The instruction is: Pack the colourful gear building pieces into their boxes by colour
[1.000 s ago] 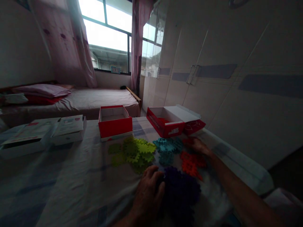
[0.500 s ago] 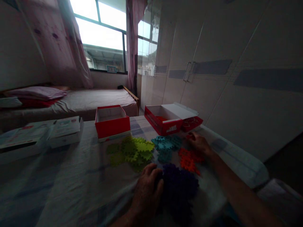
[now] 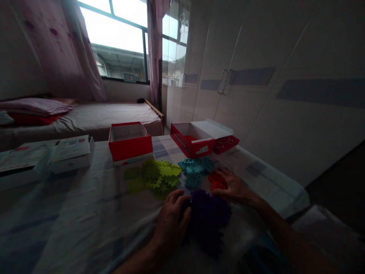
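My left hand (image 3: 171, 217) curls at the left edge of a pile of dark purple toothed pieces (image 3: 209, 220). Its fingers and thumb bend round some of them; shadow hides the exact grip. My right hand (image 3: 235, 186) is closed over red-orange toothed pieces (image 3: 217, 180), fingers on the far side and thumb at the near side. Just beyond lie blue toothed pieces (image 3: 195, 166). A heap of yellow-green toothed pieces (image 3: 156, 173) spreads to the left of the blue ones.
An open red box (image 3: 131, 146) stands behind the yellow-green heap. Right of it, another red box (image 3: 192, 146) has its lid folded back and orange pieces inside. White boxes (image 3: 71, 154) sit at the left on the cloth-covered table (image 3: 85, 217). Beyond are a bed (image 3: 114, 118) and wardrobe (image 3: 256, 49).
My right hand has come nearer and closed over the red-orange pieces, which are now bunched more tightly beside the purple pile. My left hand stays at the purple pile. The view has shifted slightly.
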